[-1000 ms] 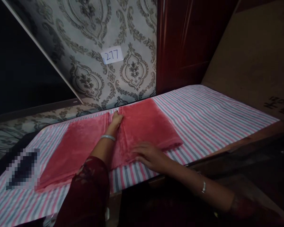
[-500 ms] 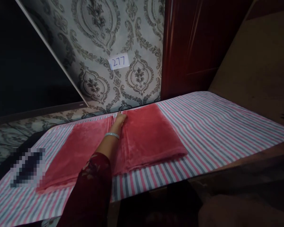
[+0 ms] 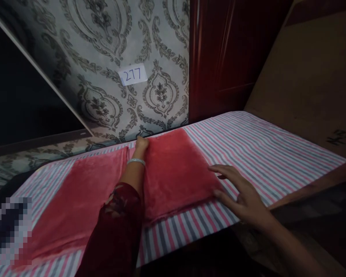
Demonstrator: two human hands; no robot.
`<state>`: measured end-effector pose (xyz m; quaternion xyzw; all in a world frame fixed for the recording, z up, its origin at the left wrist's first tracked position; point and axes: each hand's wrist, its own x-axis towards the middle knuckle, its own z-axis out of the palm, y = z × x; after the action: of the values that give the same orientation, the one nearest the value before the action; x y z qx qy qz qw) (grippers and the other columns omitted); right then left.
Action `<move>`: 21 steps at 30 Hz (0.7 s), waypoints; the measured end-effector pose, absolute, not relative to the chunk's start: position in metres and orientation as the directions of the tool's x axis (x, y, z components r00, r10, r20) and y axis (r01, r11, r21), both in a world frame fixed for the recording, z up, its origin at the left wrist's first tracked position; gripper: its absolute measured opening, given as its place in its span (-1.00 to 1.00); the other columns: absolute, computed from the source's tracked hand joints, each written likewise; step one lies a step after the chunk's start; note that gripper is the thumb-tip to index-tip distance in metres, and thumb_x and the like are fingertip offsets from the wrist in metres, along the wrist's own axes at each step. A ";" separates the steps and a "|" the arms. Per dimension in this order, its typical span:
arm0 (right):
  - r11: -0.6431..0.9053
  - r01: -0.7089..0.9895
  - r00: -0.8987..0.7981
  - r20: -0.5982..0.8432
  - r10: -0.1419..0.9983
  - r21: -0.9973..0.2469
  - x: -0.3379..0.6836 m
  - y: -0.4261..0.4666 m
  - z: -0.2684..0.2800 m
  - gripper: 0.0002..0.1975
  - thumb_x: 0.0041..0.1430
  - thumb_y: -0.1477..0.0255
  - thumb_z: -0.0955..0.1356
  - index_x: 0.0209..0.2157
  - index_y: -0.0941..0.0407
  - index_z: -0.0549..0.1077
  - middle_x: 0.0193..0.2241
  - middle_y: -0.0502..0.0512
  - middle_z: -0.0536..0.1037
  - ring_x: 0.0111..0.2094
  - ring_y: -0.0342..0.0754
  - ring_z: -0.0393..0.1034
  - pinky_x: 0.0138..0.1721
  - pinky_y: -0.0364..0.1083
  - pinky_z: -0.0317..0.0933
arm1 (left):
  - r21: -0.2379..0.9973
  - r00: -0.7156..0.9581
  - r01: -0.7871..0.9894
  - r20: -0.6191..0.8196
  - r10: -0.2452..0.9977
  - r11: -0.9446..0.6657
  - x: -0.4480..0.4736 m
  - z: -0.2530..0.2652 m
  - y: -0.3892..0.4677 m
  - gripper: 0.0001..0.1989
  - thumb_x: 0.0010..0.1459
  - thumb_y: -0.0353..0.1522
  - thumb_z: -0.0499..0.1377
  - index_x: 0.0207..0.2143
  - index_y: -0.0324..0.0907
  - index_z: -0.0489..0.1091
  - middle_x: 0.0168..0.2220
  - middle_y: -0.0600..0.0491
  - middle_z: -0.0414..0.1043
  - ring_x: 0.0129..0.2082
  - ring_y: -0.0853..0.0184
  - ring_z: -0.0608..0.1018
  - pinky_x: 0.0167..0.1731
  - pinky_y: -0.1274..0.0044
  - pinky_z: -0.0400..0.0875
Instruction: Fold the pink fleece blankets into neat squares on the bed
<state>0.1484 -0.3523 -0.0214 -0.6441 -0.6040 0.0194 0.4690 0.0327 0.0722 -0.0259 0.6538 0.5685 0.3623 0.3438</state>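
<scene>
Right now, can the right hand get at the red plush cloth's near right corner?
Probably yes: the open right hand is right by that corner of the red plush cloth, with nothing visible between; whether they touch is unclear.

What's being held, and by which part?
The left hand seems to grip the red cloth at its far edge, near the middle; the right hand is open, holding nothing.

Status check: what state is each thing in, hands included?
Red cloth: folded, lying flat
Striped cover: spread under the cloth
Left hand: curled at the cloth's far edge
Right hand: open, at the cloth's near right corner
Paper label: marked 277, on wallpaper
Screen: dark
</scene>
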 end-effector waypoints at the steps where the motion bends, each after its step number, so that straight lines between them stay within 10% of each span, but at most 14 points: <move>1: 0.140 0.779 0.252 0.509 0.823 -0.612 0.153 -0.346 -0.032 -0.42 0.34 0.27 0.32 0.35 -0.07 0.24 0.26 0.19 0.37 0.28 0.17 0.26 0.21 0.16 0.29 | 0.834 0.064 0.543 0.073 0.995 -0.096 0.034 -0.027 0.068 -0.61 0.12 -0.41 0.26 0.02 -0.29 0.43 0.03 -0.37 0.49 0.13 -0.15 0.50 0.05 0.18 0.39; 6: 0.122 0.857 0.117 0.420 0.900 -0.500 0.170 -0.327 -0.089 -0.28 0.22 0.50 0.29 0.41 -0.05 0.16 0.47 0.14 -0.02 0.41 0.13 0.01 0.30 0.16 0.18 | 0.711 -0.008 0.700 0.093 0.996 -0.061 0.032 -0.034 0.047 -0.69 0.22 -0.38 0.17 0.02 -0.22 0.45 0.13 -0.35 0.41 0.18 -0.13 0.46 0.08 0.19 0.36; 14: 0.146 0.871 0.160 0.552 0.819 -0.469 0.180 -0.319 -0.134 -0.35 0.12 0.62 0.22 0.21 -0.05 0.47 0.28 0.10 0.40 0.29 0.08 0.28 0.23 0.21 0.28 | 0.653 -0.034 0.756 0.102 0.994 -0.041 0.025 -0.032 0.046 -0.73 0.26 -0.43 0.09 -0.02 -0.18 0.45 0.12 -0.31 0.42 0.12 -0.09 0.52 0.04 0.22 0.37; 21: 0.139 0.825 0.137 0.432 0.891 -0.548 0.202 -0.327 -0.091 -0.57 0.29 0.26 0.34 0.16 -0.05 0.52 0.20 0.17 0.48 0.24 0.17 0.35 0.23 0.21 0.28 | 0.755 -0.003 0.654 0.056 0.998 -0.041 0.017 -0.027 0.053 -0.77 0.21 -0.39 0.24 -0.06 -0.20 0.47 0.06 -0.29 0.47 0.14 -0.07 0.50 0.06 0.23 0.38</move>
<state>0.2020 -0.3268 -0.0905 -0.6546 -0.6554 0.0443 0.3742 0.0171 0.0531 -0.0268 0.6501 0.6355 0.3124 0.2754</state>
